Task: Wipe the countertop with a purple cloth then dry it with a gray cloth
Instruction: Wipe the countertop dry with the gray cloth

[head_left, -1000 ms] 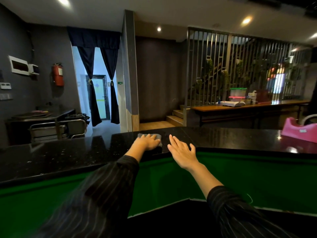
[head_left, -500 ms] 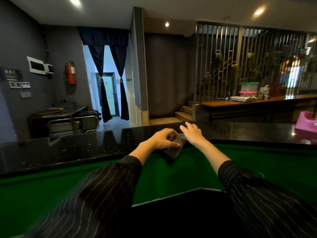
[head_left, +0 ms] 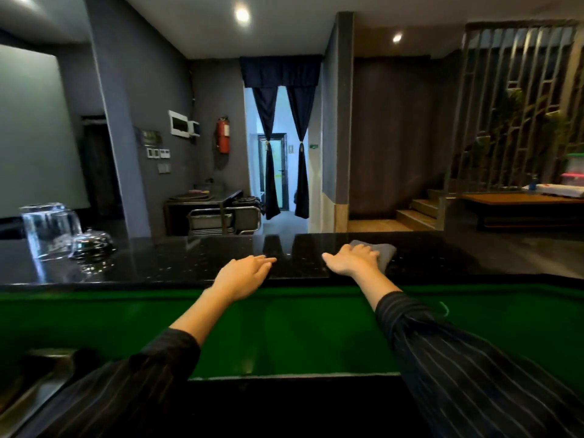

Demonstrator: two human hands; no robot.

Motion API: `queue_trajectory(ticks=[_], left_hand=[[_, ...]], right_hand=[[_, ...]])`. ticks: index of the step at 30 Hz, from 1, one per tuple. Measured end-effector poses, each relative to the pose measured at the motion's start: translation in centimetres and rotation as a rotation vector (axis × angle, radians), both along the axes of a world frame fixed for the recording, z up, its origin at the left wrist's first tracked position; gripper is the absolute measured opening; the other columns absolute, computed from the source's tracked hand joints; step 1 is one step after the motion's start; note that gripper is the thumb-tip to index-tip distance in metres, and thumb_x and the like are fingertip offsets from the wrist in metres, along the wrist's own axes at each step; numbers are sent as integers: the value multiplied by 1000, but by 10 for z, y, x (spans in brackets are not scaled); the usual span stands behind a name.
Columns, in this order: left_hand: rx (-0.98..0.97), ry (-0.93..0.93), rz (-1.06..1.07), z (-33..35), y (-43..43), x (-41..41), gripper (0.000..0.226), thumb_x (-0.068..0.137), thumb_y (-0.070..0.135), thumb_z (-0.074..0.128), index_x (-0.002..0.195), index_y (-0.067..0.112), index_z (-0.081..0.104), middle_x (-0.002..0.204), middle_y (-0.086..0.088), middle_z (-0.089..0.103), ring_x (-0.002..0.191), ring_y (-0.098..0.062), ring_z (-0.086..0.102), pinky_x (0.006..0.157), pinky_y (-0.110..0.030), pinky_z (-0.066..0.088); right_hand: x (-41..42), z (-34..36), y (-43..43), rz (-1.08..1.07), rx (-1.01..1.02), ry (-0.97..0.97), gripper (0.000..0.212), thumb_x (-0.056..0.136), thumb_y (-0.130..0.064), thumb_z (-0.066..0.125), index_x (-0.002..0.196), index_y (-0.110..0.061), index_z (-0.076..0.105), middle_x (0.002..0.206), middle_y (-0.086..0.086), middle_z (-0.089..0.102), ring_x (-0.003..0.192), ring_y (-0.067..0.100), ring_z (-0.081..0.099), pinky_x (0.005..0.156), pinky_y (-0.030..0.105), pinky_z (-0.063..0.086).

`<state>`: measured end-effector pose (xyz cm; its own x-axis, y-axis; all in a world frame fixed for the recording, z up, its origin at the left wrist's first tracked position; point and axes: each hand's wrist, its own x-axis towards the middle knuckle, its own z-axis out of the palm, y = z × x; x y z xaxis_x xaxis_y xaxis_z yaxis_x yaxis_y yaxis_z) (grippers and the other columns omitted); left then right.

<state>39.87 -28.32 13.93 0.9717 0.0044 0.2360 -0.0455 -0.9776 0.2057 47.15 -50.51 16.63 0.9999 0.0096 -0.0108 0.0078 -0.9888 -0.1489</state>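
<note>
Hands reach over the green front panel [head_left: 300,327] onto the black countertop [head_left: 177,263]. The right hand [head_left: 352,262] lies flat, fingers extended, pressing the gray cloth [head_left: 384,249] against the stone a little in from the near edge. The left hand [head_left: 243,273] rests empty beside it, fingers loosely together, palm down. Upturned glasses [head_left: 50,229] stand toward the countertop's left end.

Gray cloth [head_left: 384,251] bunched flat on glossy black countertop [head_left: 177,263], right of centre, near the front edge, partly covered.
</note>
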Motion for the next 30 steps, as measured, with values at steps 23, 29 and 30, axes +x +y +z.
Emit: queue_trajectory(ticks=[23,29,30], left_hand=[[298,60,282,-6,199,-58,53,96,55,21,147,40,20,152,-13,31,140,-33,28,111,-52,26],[128,99,194,10,251,-65,84,71,86,12,141,45,33,148,4,38,138,-24,33,111,-52,23],[132,111,216,8,266,-68,76,77,81,16,142,45,30,151,7,34,141,-22,29,114,-54,19]], right_hand=[[12,-4,224,320,-50,4,78,91,-64,26,153,-16,21,160,21,16,147,37,16,117,49,16],[-13,6,259,795,175,202,55,97,-31,45,149,-17,32,158,6,26,146,23,23,114,36,19],[-4,7,245,787,215,223,53,98,-27,45,148,-16,34,157,6,28,145,23,25,113,34,20]])
